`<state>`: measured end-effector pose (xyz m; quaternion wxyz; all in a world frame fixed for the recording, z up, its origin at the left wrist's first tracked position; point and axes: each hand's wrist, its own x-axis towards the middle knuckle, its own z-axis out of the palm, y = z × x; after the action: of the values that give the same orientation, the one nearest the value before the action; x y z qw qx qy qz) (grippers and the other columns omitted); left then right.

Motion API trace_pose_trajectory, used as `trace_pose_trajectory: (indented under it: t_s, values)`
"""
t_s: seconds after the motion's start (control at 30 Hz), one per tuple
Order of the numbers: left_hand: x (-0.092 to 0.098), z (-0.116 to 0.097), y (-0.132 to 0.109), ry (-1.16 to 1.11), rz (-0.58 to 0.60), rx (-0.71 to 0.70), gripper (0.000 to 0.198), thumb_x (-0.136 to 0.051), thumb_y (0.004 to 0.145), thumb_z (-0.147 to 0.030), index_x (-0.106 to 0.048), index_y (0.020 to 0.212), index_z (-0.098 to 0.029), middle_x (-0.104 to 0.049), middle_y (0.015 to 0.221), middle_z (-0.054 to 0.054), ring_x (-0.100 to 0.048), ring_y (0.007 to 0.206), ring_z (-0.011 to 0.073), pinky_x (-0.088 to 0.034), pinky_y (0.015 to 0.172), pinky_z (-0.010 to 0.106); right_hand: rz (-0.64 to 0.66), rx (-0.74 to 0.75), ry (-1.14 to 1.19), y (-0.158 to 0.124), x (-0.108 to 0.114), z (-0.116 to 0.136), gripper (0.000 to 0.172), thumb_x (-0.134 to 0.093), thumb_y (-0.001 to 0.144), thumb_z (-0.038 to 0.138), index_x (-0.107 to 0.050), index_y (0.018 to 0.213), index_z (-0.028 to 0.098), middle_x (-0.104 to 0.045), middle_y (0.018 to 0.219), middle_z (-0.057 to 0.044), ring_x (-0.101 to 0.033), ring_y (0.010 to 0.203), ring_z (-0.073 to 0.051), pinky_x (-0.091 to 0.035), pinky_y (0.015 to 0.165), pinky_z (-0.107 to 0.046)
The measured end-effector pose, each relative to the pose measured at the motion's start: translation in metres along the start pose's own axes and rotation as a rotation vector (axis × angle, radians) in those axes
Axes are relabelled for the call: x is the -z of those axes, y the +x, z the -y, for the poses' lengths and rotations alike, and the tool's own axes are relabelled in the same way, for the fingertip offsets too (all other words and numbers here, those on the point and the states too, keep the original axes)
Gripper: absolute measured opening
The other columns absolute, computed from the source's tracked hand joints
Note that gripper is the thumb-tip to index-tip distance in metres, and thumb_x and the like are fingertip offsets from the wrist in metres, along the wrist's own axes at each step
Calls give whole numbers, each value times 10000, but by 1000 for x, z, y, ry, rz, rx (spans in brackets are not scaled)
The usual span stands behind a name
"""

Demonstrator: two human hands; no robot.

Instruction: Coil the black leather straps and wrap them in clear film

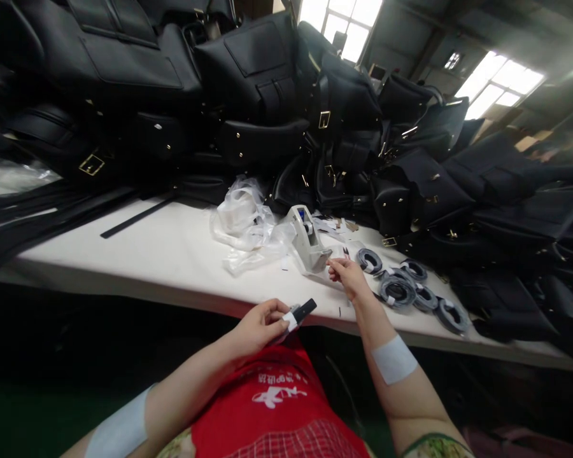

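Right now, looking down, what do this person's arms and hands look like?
The left hand and right hand wear no gloves. Each forearm carries a pale bluish, roughly rectangular patch with no visible marking. A patterned green-and-cream sleeve with green edging covers the right upper arm.

Strap (307,309): black, a white band (290,320) across it, held in the left hand (262,324), free end jutting toward 2 o'clock.
Tape dispenser (306,245): pale grey, blue patch, standing on the counter (124,257) at 12 o'clock from the strap, front end near the right hand (347,277).
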<state>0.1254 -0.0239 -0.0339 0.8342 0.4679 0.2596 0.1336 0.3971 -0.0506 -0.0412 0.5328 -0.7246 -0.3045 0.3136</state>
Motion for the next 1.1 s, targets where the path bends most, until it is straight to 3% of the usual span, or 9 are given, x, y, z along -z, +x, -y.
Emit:
trace_pose_trajectory:
  t_s: [0.17, 0.27, 0.43, 0.57, 0.77, 1.1]
  values:
    - [-3, 1, 1, 71, -151, -90, 342, -760, 675, -329, -539, 881, -169, -658, 753, 5, -564, 623, 108, -442, 601, 225, -31, -48, -32, -9, 0, 1, 311, -768, 613, 428, -659, 663, 142, -596, 487, 12, -516, 404, -90, -415, 417, -206]
    - [-3, 5, 1, 190, -199, -152, 260, -694, 737, -298, -539, 906, -176, -671, 789, 27, -596, 676, 137, -479, 642, 255, 25, -26, -21, -38, -8, 8, 334, -741, 662, 460, -702, 746, 140, -631, 541, 5, -537, 434, -91, -460, 450, -213]
    - [-9, 6, 1, 388, -241, -280, 172, -606, 809, -254, -557, 954, -175, -695, 877, 62, -651, 796, 182, -513, 717, 292, 227, -10, 130, -96, -33, 23, 343, -725, 728, 485, -727, 804, 151, -643, 564, 7, -555, 459, -92, -495, 451, -209]
    - [-15, -2, -1, 538, -277, -384, 138, -572, 833, -216, -566, 967, -181, -694, 913, 54, -669, 851, 188, -515, 779, 303, 264, -25, 197, -121, -46, 30, 310, -732, 747, 464, -726, 786, 157, -641, 550, 10, -558, 455, -91, -496, 430, -198]
    - [-17, -5, -3, 682, -372, -445, 164, -573, 827, -196, -573, 990, -187, -698, 941, 56, -670, 878, 201, -516, 801, 313, 346, -54, 240, -130, -52, 30, 308, -735, 751, 462, -720, 757, 154, -641, 546, 8, -556, 444, -85, -488, 424, -185]
    - [-12, -4, -11, 681, -429, -418, 225, -615, 805, -237, -627, 1025, -186, -706, 1012, 110, -651, 974, 268, -480, 907, 393, 375, -206, 128, -127, -62, 18, 454, -717, 698, 587, -671, 688, 135, -594, 475, 20, -489, 365, -73, -395, 380, -184]
